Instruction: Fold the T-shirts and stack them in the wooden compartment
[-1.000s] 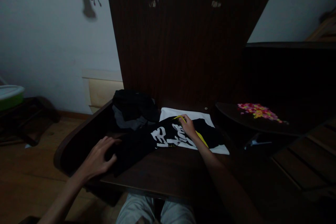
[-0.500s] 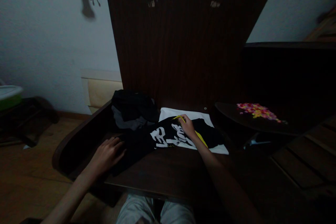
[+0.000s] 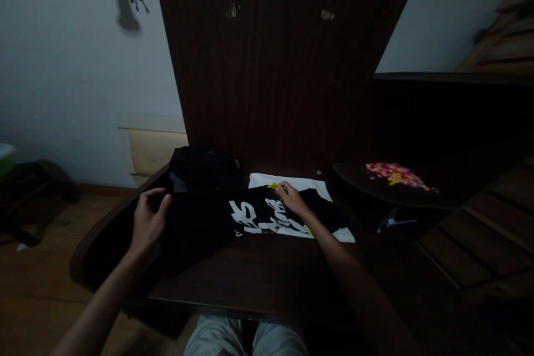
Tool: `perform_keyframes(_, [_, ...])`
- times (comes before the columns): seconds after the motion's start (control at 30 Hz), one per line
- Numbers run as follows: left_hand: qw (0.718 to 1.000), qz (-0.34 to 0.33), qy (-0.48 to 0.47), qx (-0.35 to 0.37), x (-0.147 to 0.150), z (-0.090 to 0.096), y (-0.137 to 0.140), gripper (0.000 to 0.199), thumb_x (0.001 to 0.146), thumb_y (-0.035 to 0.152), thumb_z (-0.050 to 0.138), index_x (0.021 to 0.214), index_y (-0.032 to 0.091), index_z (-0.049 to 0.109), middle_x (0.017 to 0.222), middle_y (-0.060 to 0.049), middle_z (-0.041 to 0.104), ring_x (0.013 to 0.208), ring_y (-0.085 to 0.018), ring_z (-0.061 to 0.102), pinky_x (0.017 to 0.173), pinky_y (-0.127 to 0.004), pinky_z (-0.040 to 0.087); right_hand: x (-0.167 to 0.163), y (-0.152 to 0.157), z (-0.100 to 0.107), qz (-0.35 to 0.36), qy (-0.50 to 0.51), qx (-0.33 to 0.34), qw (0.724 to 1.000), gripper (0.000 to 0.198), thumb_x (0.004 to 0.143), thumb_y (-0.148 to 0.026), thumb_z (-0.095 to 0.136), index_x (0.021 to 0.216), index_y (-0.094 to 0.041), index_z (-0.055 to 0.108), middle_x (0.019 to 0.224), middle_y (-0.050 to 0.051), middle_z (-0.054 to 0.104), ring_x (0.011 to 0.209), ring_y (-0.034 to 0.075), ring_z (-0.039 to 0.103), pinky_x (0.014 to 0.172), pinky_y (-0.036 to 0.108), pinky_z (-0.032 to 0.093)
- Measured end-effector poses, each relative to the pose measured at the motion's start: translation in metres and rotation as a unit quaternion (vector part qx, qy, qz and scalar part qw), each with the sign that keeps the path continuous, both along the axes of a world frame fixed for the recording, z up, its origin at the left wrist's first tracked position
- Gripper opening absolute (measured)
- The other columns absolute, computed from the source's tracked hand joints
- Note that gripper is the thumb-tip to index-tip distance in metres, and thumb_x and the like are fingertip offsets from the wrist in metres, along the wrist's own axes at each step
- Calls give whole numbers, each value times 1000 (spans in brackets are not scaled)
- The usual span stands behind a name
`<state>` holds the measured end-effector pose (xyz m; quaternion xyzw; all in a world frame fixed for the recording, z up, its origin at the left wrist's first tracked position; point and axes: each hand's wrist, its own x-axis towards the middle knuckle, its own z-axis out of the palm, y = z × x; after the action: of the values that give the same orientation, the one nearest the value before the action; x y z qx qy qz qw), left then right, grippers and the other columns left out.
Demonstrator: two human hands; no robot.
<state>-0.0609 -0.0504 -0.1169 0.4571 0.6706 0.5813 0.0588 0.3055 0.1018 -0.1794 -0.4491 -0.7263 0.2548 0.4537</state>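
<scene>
A black T-shirt [image 3: 200, 225] with white lettering and a yellow patch lies across the dark wooden surface. My left hand [image 3: 149, 222] is at its left end, thumb and fingers curled around the dark fabric; the exact grip is hard to see in the dim light. Farther right, my right hand [image 3: 291, 199] pinches a yellow part of the T-shirt near its upper edge. Beneath the shirt's right part lies a flat white cloth [image 3: 344, 235], its edges showing above and below.
A heap of dark clothing [image 3: 204, 167] sits behind the shirt, against the tall wooden panel [image 3: 271, 78]. To the right, small colourful pieces [image 3: 396, 174] cover part of a dark rounded shelf [image 3: 354, 178]. A curved wooden edge [image 3: 83, 261] bounds the left side.
My left hand has moved left and turned thumb-up, and the T-shirt's left part now spreads wider, covering some grey cloth behind. My right hand stays at the yellow part.
</scene>
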Motion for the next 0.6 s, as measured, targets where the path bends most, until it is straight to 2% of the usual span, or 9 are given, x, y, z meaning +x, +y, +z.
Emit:
perform_keyframes(0.1, [994, -31, -107, -16, 1, 8, 13, 48, 71, 52, 63, 109, 22, 59, 84, 0, 61, 75, -17, 60, 62, -25, 49, 12, 4, 10, 46, -49, -20, 998, 35, 87, -52, 45, 84, -20, 60, 80, 1, 64, 78, 19, 58, 75, 31, 45])
perform_keyframes(0.2, [979, -81, -180, -58, 0, 12, 15, 57, 69, 51, 68, 118, 23, 58, 64, 5, 55, 55, -12, 55, 51, -21, 46, 32, 11, 20, 72, -143, -34, 987, 40, 85, -55, 48, 81, -20, 65, 80, 3, 66, 77, 20, 58, 75, 32, 45])
perform_keyframes(0.27, [966, -110, -222, -69, 1, 14, 12, 61, 66, 46, 73, 122, 24, 57, 60, 6, 55, 52, -11, 56, 51, -21, 47, 48, 16, 24, 63, -213, -38, 974, 38, 80, -56, 57, 78, -20, 67, 81, 5, 67, 79, 21, 59, 77, 33, 45])
perform_keyframes(0.33, [947, -150, -276, -72, 1, 14, 8, 65, 62, 38, 78, 122, 25, 57, 65, 4, 62, 57, -13, 62, 56, -22, 51, 64, 20, 26, 44, -263, -40, 963, 36, 71, -56, 67, 80, -21, 69, 85, 6, 67, 85, 23, 59, 81, 34, 45])
perform_keyframes(0.4, [923, -186, -327, -77, 2, 13, 5, 60, 57, 33, 81, 113, 23, 61, 74, 1, 69, 66, -15, 67, 64, -24, 55, 75, 22, 24, 27, -287, -40, 957, 38, 64, -54, 73, 85, -21, 70, 90, 6, 68, 90, 24, 59, 83, 34, 45])
perform_keyframes(0.47, [908, -191, -359, -101, 1, 9, 3, 47, 56, 31, 82, 98, 19, 65, 77, -3, 71, 69, -17, 69, 67, -26, 57, 81, 24, 22, 11, -304, -39, 952, 39, 61, -52, 76, 85, -21, 70, 91, 6, 68, 91, 25, 59, 83, 34, 45])
perform_keyframes(0.53, [902, -171, -370, -145, 0, 3, 2, 36, 58, 31, 81, 86, 17, 66, 74, -5, 72, 68, -20, 70, 66, -30, 58, 83, 23, 21, 1, -309, -31, 950, 38, 62, -53, 75, 80, -20, 69, 89, 7, 68, 88, 25, 60, 80, 33, 45])
perform_keyframes(0.6, [908, -147, -352, -173, -2, -4, 2, 30, 62, 34, 79, 83, 17, 65, 71, -6, 71, 67, -22, 70, 63, -33, 58, 81, 22, 21, -3, -306, -23, 952, 38, 63, -54, 73, 76, -19, 67, 87, 7, 67, 84, 24, 60, 76, 32, 45])
